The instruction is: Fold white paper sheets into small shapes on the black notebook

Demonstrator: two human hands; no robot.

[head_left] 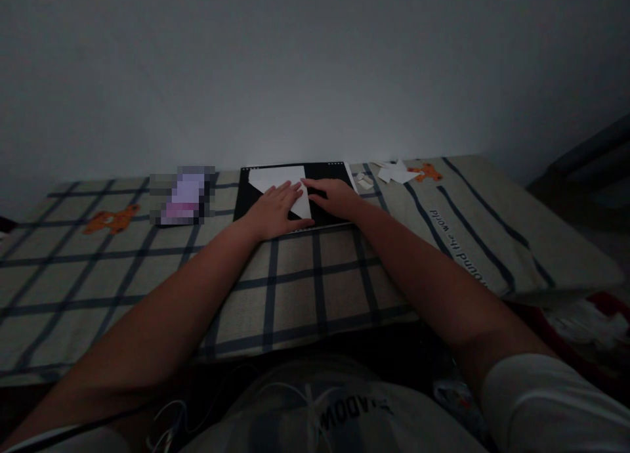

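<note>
A white sheet of paper with slanted, folded-looking edges lies on a black notebook or pad with punched holes along its edge. My left hand rests palm down over the lower part of the paper, its fingers spread flat and the thumb pointing right. At the paper's right edge is my right hand, index finger stretched onto that edge and thumb apart from it. Part of the paper is hidden under my left hand.
White paper scraps and larger pieces of paper lie right of the pad. A blurred phone-like object is at the left. Everything rests on a checked tablecloth against a plain wall.
</note>
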